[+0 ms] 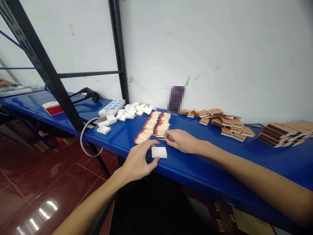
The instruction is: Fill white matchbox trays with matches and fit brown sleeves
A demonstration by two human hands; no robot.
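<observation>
My left hand (138,160) pinches a small white matchbox tray (159,152) between thumb and fingers at the front edge of the blue shelf (210,169). My right hand (180,140) rests just behind it, fingers curled at the near end of two rows of red-tipped matches (154,125), and seems to pinch a few matches. More white trays (127,114) lie in a loose pile to the left of the matches.
Brown matchbox sleeves (225,122) are scattered to the right, with stacked ones (286,132) at the far right. A white power strip (111,107) with a grey cable, a red-and-white box (52,107) and black shelf uprights (49,71) stand left. Another person's hand (6,83) shows at far left.
</observation>
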